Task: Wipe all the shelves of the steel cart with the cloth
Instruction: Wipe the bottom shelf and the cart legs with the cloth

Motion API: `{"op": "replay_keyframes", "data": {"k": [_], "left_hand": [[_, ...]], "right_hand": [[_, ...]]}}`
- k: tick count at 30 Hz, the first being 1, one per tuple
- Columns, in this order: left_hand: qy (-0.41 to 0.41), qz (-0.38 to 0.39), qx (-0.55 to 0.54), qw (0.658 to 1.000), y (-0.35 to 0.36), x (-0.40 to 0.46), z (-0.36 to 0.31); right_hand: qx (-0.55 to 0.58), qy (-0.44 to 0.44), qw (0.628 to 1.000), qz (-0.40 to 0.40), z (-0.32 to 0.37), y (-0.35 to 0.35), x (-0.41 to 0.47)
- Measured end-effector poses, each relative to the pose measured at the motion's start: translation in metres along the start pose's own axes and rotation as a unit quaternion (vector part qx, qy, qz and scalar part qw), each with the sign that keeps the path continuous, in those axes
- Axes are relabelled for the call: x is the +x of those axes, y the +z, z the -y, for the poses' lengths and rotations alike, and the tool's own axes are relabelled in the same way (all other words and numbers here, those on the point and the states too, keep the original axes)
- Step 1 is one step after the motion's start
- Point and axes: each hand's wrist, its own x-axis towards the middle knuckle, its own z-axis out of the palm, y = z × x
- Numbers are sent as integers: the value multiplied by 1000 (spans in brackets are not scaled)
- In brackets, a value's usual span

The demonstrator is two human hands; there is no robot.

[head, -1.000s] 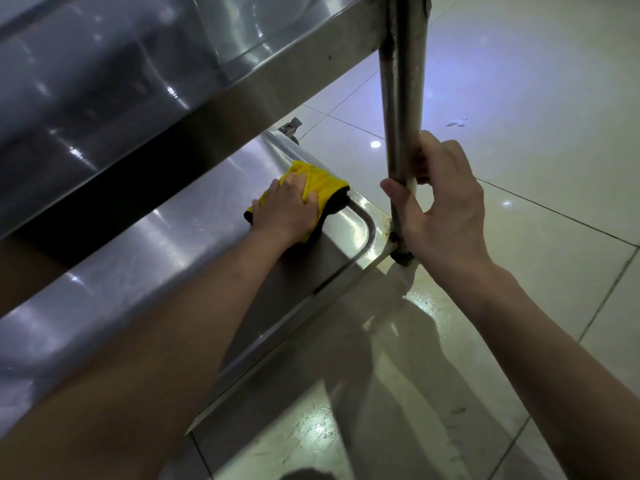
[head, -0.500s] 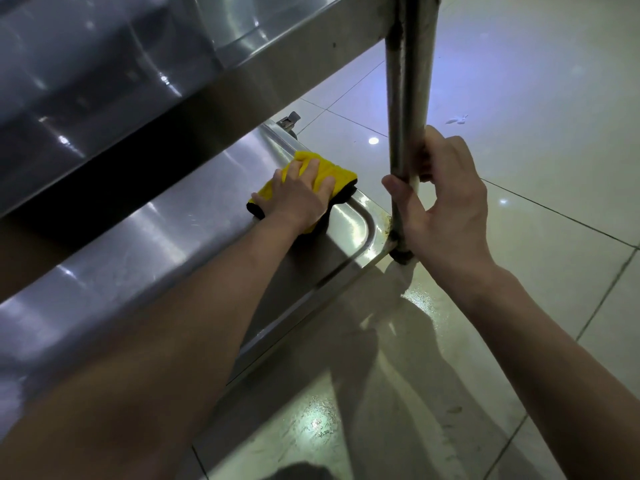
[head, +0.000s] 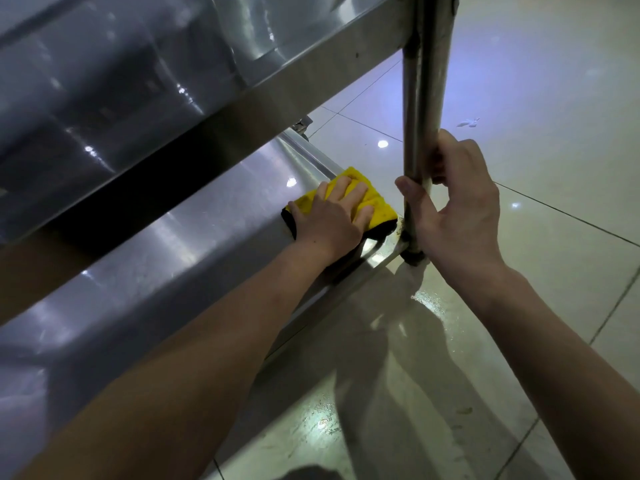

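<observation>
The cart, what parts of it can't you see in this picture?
All in the head view:
- Steel cart: its top and far side are cut off by the picture's edges.
- Bottom shelf: the back lies in shadow under the upper shelf; the left hand and yellow cloth cover one corner.
- Post: the right hand wraps part of it.
- Wheels: only a blurry bit shows.

Lower shelf (head: 145, 271) of steel cart runs from 7 o'clock toward centre, under upper shelf (head: 173, 81) at 11 o'clock. Cloth (head: 372, 202) on lower shelf's far corner, just left of cart post (head: 424, 98). Left hand (head: 334, 216) flat on cloth. Right hand (head: 460, 216) around post, at 3 o'clock of cloth. Post foot on tiled floor (head: 554, 168); floor right of and below cart.
</observation>
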Motion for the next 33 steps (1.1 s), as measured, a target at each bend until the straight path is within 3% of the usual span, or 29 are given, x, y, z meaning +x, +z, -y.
{"op": "replay_keyframes", "data": {"k": [6, 16, 26, 30, 33], "left_hand": [[90, 26, 18, 995, -4, -15, 1], [156, 84, 41, 983, -7, -33, -2], [263, 78, 61, 960, 1, -71, 21], [245, 33, 71, 966, 7, -75, 17], [173, 3, 59, 983, 14, -70, -1]], "right_hand": [[-4, 6, 1000, 2, 2, 0, 0], [-13, 6, 1000, -5, 1, 1, -1], [-16, 6, 1000, 3, 3, 0, 0], [-10, 11, 1000, -2, 4, 2, 0], [-7, 10, 1000, -7, 3, 1, 0]]}}
